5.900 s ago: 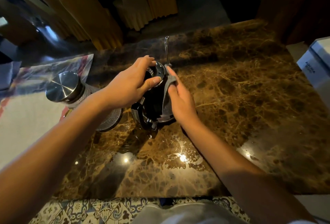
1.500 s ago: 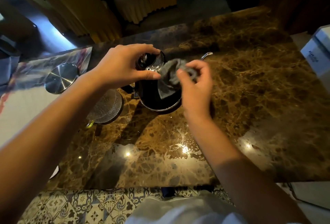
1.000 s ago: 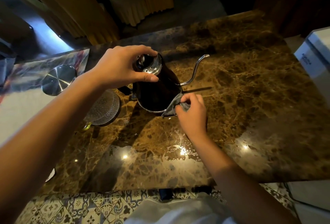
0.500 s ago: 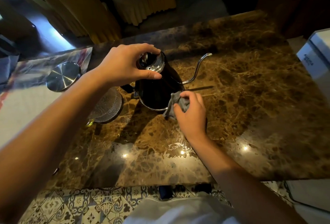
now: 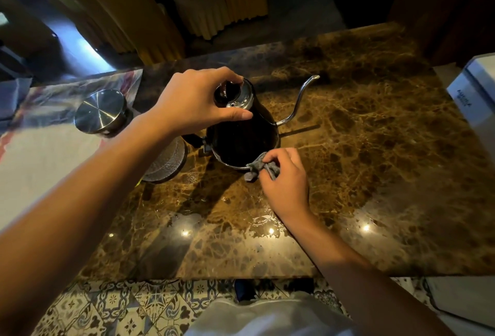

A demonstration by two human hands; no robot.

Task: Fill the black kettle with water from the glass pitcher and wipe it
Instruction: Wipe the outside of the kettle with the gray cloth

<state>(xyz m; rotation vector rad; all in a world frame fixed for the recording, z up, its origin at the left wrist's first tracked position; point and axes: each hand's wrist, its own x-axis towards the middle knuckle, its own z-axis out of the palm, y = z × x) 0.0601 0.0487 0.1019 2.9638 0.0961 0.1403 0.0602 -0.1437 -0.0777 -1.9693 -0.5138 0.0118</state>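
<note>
Now, line by line:
Kettle (image 5: 242, 136): black, upright on the brown marble worktop (image 5: 375, 164), a little left of its middle and nearer the far edge than the near one; the thin gooseneck spout (image 5: 301, 97) curves up and points toward the far right corner.
Lid (image 5: 237, 93): shiny metal with a dark knob, seated on the kettle's top.
Left hand (image 5: 197, 100): reaches over the lid, fingers curled around its far rim, thumb along the near side just below it.
Right hand (image 5: 285, 179): fingers bent, pinching a bunched grey cloth (image 5: 261, 168).
Cloth: pressed to the kettle's lower rim on the near right side, touching the worktop there.
Pitcher (image 5: 166, 160): textured glass, just left of the kettle, partly hidden under the left forearm; whether they touch I cannot tell.
Metal cap (image 5: 100, 110): round, on the pitcher's far-left side, over a white mat (image 5: 42, 164) at the worktop's left edge.
White box (image 5: 474, 94): past the right edge.
</note>
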